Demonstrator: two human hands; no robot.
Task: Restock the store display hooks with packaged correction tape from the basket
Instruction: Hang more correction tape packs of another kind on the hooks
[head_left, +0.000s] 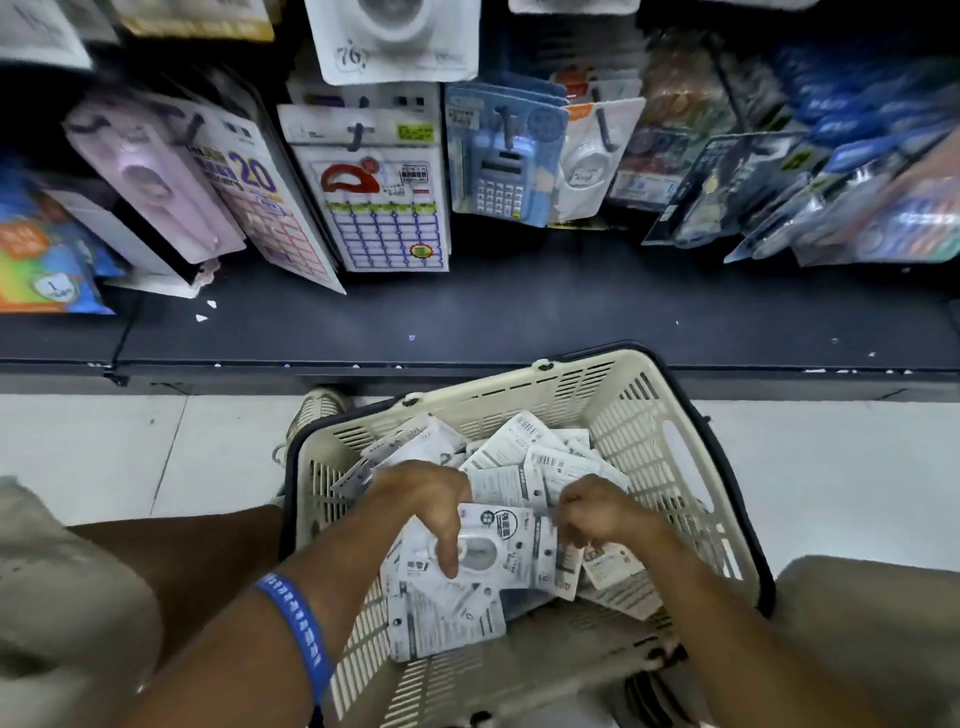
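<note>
A cream slotted basket (675, 415) sits on the floor below me, holding several white correction tape packs (519, 447). Both hands are inside it. My left hand (431, 504) curls over one pack (493, 551) that lies face up, fingers pressed on its clear blister. My right hand (597, 512) pinches the right edge of the same bundle of packs. Display hooks (602, 124) stick out of the shelf wall above, with white packs hanging on the one right of the blue calculator.
A dark shelf ledge (519, 312) runs across in front of the basket. Above it hang a blue calculator pack (501, 166), label sheets (384, 208) and other blurred stationery. Pale floor tiles lie on both sides. A shoe (317, 410) shows left of the basket.
</note>
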